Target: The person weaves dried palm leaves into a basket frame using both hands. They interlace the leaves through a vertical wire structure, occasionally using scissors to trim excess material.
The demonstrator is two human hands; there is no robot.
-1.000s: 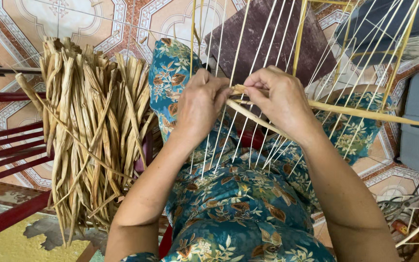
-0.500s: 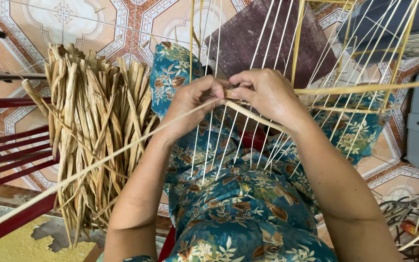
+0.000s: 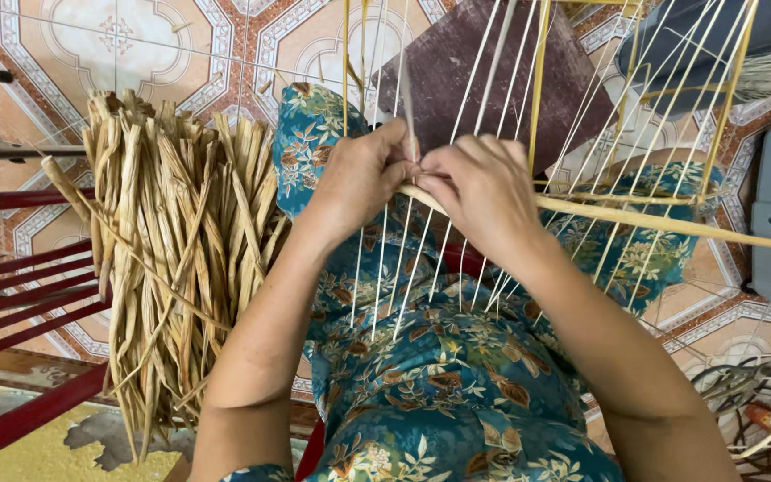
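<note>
Left hand (image 3: pixel 360 183) and right hand (image 3: pixel 484 192) pinching straw strand (image 3: pixel 635 217) (between them), white strings (image 3: pixel 385 268) beneath

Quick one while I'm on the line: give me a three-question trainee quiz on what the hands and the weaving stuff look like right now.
1. True or false: both hands pinch the same pale strip among the upright strands.
2. Which side of the person does the bundle of dried fibre stand on? A) left B) right C) behind the frame
3. Fill in: the strip runs off toward the person's ____ side.

Key:
1. True. The left hand and right hand meet on the strip, between the strands.
2. A. The bundle stands left of the lap.
3. Right.
</note>
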